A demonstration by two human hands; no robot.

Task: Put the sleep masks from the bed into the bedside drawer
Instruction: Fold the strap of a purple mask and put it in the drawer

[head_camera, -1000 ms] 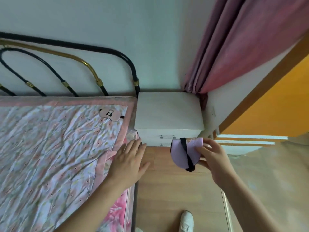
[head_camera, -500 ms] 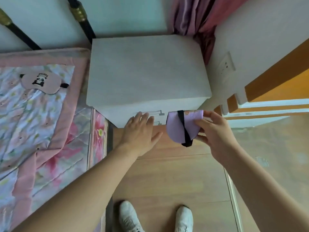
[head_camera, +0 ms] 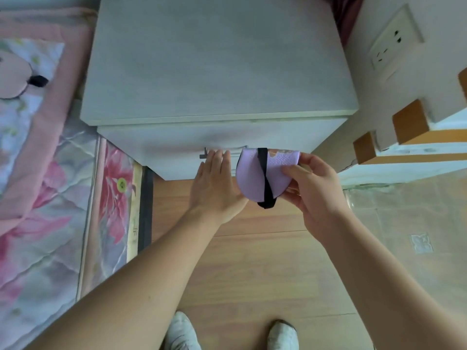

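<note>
My right hand [head_camera: 313, 190] pinches a folded lilac sleep mask [head_camera: 255, 175] with a black strap, held in front of the white bedside cabinet [head_camera: 217, 61]. The drawer front [head_camera: 177, 145] is closed. My left hand [head_camera: 214, 185] reaches to the metal drawer handle [head_camera: 204, 154], its fingertips on or just under the bar. A second, pink sleep mask [head_camera: 11, 77] with a black strap lies on the bed at the far left, cut off by the frame edge.
The bed with a floral sheet and pink quilt [head_camera: 45, 188] runs along the left. A wall with a socket [head_camera: 394, 44] and orange-trimmed frame [head_camera: 409, 125] stands on the right. My white shoes [head_camera: 182, 332] stand on the wooden floor below.
The view has dropped and come closer to the cabinet. My left hand went from the bed edge to the drawer handle. My right hand keeps the lilac mask in front of the drawer.
</note>
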